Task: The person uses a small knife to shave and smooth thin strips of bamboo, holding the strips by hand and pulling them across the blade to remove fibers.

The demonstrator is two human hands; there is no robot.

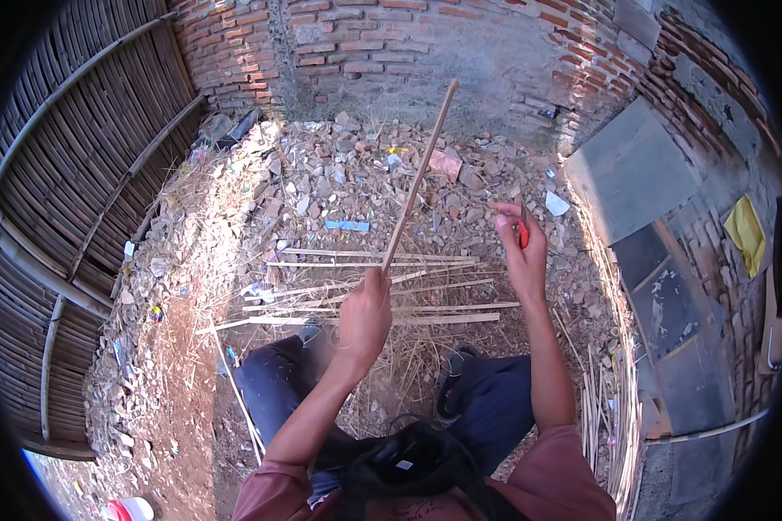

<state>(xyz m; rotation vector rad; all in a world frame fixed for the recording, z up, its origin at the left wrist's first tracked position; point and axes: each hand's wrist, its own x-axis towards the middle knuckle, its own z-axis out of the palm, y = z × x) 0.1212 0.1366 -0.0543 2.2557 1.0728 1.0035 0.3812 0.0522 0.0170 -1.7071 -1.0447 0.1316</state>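
Note:
My left hand [364,319] is closed round the lower end of a long brown bamboo strip [419,178], which slants up and away to the right. My right hand [526,260] is raised to the right of the strip, apart from it. Its fingers are bent round a small red-handled knife [523,233], whose narrow blade points upward; much of the handle is hidden in the palm. Below and between my hands, several pale split bamboo strips [443,319] lie roughly crosswise on the ground in front of my feet.
Rubble and litter [339,174] cover the ground up to a brick wall [365,43]. A bamboo slat wall [87,130] stands on the left. Grey boards [632,169] lean on the right, beside a bundle of long thin strips [621,399]. A red and white container [129,509] sits at lower left.

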